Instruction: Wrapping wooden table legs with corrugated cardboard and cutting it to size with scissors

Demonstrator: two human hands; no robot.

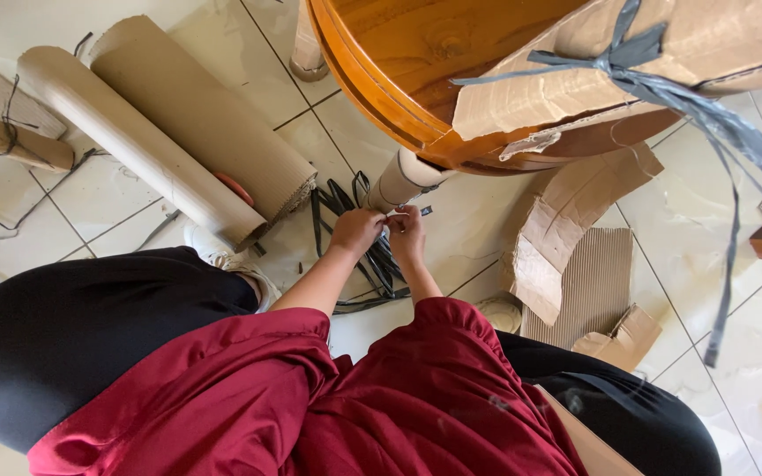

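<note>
Cardboard-wrapped table leg [401,179] touches both hands' fingers [379,217].

Honey-orange wooden table [381,62], brown ribbed cardboard rolls [196,115], grey plastic straps [734,132], maroon sleeves [222,388], cream tiles [99,194].

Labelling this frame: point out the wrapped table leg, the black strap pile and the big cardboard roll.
wrapped table leg [403,179], head view, middle of the paper-covered part.
black strap pile [372,256], head view, loops on the floor below the hands.
big cardboard roll [209,119], head view, mid-length of its side.

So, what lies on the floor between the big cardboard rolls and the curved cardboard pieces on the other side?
In the head view, both hands, left hand and right hand, work at the wrapped table leg, with loose black straps on the tiles under them.
</note>
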